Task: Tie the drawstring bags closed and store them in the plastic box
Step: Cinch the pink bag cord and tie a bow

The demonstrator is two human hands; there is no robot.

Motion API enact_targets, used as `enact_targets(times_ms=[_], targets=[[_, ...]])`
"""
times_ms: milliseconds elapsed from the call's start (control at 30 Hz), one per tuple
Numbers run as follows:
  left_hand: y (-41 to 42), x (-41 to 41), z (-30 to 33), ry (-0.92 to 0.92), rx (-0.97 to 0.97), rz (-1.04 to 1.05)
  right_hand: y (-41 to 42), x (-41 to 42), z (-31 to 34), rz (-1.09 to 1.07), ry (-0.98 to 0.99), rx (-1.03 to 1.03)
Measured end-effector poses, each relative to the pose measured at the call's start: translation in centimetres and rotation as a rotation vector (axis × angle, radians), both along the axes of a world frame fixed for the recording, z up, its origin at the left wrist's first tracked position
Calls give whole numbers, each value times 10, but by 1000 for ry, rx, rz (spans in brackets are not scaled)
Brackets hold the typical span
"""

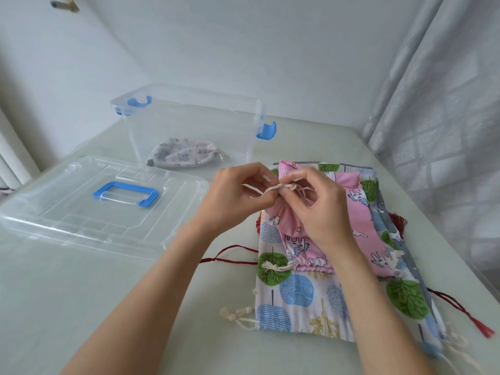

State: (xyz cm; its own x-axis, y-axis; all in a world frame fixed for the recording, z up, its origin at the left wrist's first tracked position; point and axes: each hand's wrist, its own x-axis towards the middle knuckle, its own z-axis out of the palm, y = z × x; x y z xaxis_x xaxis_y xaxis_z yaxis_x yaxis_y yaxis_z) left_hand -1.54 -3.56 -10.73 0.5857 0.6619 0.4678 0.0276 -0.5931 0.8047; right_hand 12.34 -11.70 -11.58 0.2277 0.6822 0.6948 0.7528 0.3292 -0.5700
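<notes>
I have both hands up over the pile of bags. My left hand (235, 197) pinches the cream cord (273, 188) of a small pink bag (284, 220), and my right hand (316, 207) pinches the same cord just beside it, so both grips are closed on the cord at the gathered mouth of the bag. The pink bag hangs between my hands, just above the pile.

Under it lies another pink bag (359, 239) with rabbit prints, flat on a larger bag with trees (297, 290). A dark red cord (230, 259) trails out from beneath the pile on the left, and a red tassel (484, 330) shows at the right edge.

The clear plastic box (189, 123) stands open at the back of the worktop (108, 307), with blue clips on its rim. 1 grey patterned bag (184, 156) already lies inside it, its mouth drawn shut. The lid (81, 209), with a blue handle, lies flat on the worktop to the left of my hands.
</notes>
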Motion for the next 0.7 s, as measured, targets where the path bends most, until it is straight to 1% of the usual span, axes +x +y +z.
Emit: enact_targets(times_ms=[67,133,267,300,433,467,567,700], targets=[[2,0,-2,10,35,40,-1,1,1,50,81,-77],[2,2,-5,9,36,64,-2,4,1,42,77,-100],[1,3,-6,8,7,63,-1,9,0,-89,-143,0],[0,3,-5,8,-36,38,-1,10,-1,-111,-172,21],[2,3,-4,-46,-334,-112,-1,11,-2,-116,-211,46],[2,3,-4,-43,-356,-130,-1,12,-2,-100,-216,47],[2,3,-5,22,-300,-170,-1,12,-1,-65,-243,63],[5,1,-7,-48,-362,-204,-3,12,0,-47,-195,79]])
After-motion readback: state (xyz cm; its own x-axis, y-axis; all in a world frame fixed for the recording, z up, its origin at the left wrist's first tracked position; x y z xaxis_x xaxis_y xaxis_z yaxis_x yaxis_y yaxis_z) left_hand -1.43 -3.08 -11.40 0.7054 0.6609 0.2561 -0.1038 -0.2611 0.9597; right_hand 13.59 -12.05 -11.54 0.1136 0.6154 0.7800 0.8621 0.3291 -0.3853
